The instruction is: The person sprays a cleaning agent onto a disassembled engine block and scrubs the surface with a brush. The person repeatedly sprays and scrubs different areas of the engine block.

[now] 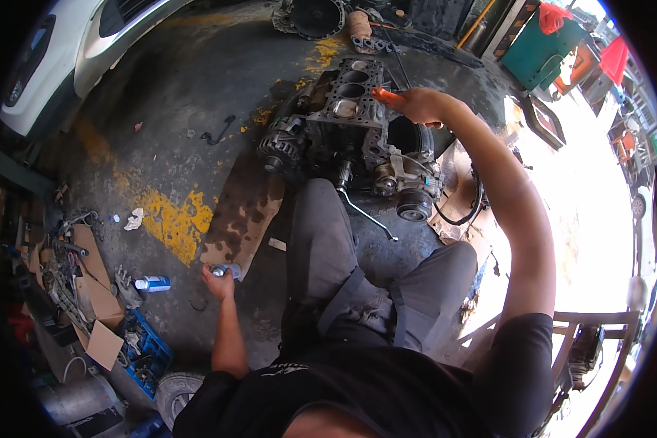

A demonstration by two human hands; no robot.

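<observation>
In front of me an engine block (328,113) stands on the floor, its round cylinder bores facing up. My right hand (420,107), arm stretched far out, is closed on an orange cloth-like piece (388,98) over the block's right edge; its exact kind is unclear. Low on the left, my left hand (217,285) is wrapped round a small pale bottle (228,271), partly hidden by the fingers. An alternator (279,144) sits at the block's left side, and a pulley (415,206) at its near right. A bent metal wrench handle (365,213) sticks out from the block's near end.
Stained cardboard (244,208) lies left of my legs. A blue bottle (153,283) lies on its side by a blue crate (144,350) of tools and cardboard boxes (98,281). A white car (87,44) stands at far left, a gearbox housing (315,18) beyond the block.
</observation>
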